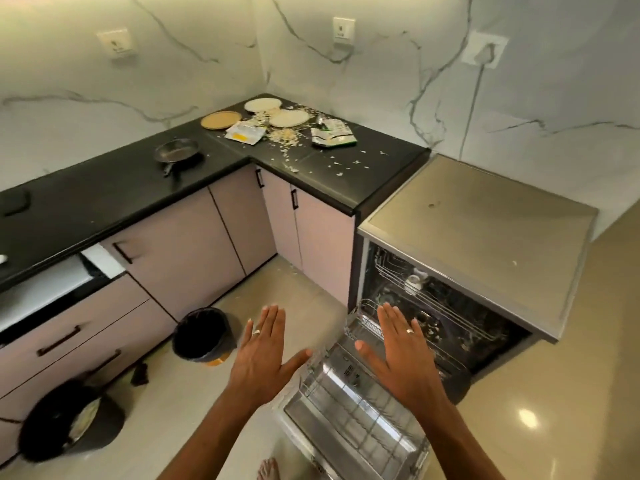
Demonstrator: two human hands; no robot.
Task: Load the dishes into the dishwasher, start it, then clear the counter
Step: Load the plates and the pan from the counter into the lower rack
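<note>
My left hand (263,355) and my right hand (401,351) are held out flat, fingers straight, holding nothing, above the floor and the pulled-out lower rack (360,414). The dishwasher (478,237) stands open at the right, its door (346,441) folded down. A white cup (414,280) sits in the upper rack. On the black counter (104,202) lie a tan plate (221,119), two white plates (263,105) (289,118), a dark frying pan (176,151), food packets (245,132) (333,134) and scattered crumbs.
A black bin (201,334) stands on the floor before the cabinets, and a second dark bin (69,420) with a lid sits at lower left. A bare foot (268,469) shows at the bottom edge. An open drawer (52,289) juts out at the left.
</note>
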